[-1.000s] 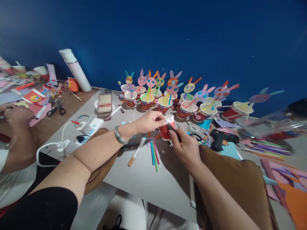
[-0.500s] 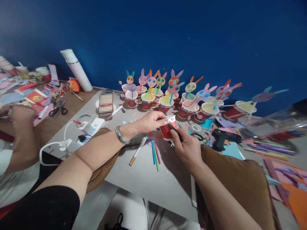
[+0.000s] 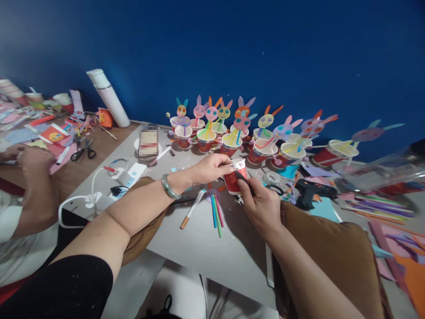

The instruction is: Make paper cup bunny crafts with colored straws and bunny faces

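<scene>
A red paper cup (image 3: 234, 182) held over a grey table (image 3: 199, 250) and met by a dark tool (image 3: 241, 178)

The rim of the cup is pinched between the thumb and fingers of the left hand (image 3: 215, 169), above whose wrist a bangle (image 3: 170, 186) is worn. The dark tool is gripped in the right hand (image 3: 261, 201), its tip brought up to the cup's side; whether the two are touching cannot be told, and most of the tool is covered by the fingers. The cup is kept roughly upright between the hands, in front of a crowd of cups (image 3: 206, 145) fitted with paper rabbit heads (image 3: 211, 113). Whether its base is rested on the table cannot be told.

Nearer the edge, a few coloured straws (image 3: 218, 217) are laid together, with a white marker (image 3: 191, 209) placed beside them. To the right, a roll of tape (image 3: 271, 178) and a black glue gun (image 3: 305, 195) are set down, and a brown cushion (image 3: 328, 252) is partly covered by the right forearm. On the left, a power strip (image 3: 137, 173) is seen; farther off, scissors (image 3: 90, 153) are laid near another person's hands (image 3: 36, 160). Everything is backed by a blue wall (image 3: 232, 48)
</scene>
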{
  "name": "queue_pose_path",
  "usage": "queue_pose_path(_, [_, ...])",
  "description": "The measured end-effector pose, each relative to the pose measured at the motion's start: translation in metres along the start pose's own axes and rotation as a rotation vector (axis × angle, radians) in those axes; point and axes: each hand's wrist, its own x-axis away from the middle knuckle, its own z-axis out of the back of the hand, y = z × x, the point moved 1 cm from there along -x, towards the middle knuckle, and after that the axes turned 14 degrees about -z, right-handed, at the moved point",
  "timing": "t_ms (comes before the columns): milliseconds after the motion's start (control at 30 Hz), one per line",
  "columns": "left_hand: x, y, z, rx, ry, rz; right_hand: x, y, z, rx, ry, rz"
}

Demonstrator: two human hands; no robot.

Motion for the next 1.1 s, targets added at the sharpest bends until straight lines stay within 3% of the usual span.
queue_pose_path(500, [0.0, 0.012, 0.0, -0.007, 0.017, 0.006, -0.001, 0.001, -0.002, -0.06, 0.008, 0.017])
queue_pose_path(1100, [0.001, 0.006, -0.001, -0.06, 0.001, -0.035, -0.003, 0.001, -0.002, -0.062, -0.019, 0.0])
